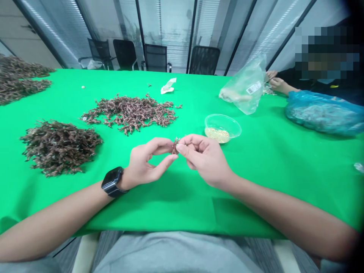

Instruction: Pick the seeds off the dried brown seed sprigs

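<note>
Between my two hands, over the front part of the table, is a small brown piece with thin, limb-like ends. My left hand, with a dark watch on its wrist, pinches it between thumb and index finger. My right hand is closed in a pinch against the same piece, its fingertips touching it; anything else in them is too small to see. Just behind my right hand stands a clear plastic bowl with fine yellowish bits at the bottom.
Similar brown pieces lie in a dense pile at left, a looser spread behind, and heaps far left. A crumpled white wrapper, a clear bag and a blue bag lie farther back. A co-worker's hands are at right.
</note>
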`<action>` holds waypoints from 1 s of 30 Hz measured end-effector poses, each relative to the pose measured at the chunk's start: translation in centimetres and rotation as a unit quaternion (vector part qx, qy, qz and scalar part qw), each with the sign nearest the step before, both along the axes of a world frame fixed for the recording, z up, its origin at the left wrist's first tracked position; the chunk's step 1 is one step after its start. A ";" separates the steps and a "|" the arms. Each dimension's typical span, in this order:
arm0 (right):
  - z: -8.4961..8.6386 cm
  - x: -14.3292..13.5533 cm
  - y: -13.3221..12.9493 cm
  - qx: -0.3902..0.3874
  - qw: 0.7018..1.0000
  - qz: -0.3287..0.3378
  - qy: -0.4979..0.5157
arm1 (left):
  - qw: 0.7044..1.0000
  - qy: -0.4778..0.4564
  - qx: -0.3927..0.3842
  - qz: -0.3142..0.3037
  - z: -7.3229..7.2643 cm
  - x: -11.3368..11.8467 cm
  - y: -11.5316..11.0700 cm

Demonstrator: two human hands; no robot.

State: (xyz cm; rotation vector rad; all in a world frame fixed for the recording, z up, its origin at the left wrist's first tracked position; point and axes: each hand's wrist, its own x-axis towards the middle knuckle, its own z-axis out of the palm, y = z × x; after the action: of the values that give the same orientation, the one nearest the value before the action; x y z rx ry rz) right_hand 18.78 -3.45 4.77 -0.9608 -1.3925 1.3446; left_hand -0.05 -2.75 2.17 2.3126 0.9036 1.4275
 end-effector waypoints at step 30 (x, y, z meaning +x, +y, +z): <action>-1.2 1.1 1.0 0.326 0.910 -0.117 -0.226 | 0.986 -0.092 -0.135 -0.036 -0.6 0.3 0.0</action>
State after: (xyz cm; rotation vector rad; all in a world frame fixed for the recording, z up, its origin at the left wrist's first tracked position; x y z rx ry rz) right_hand 19.89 -2.47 3.62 -0.9564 -1.8381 0.4145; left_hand 0.23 -2.75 1.60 1.9622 0.8891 1.3673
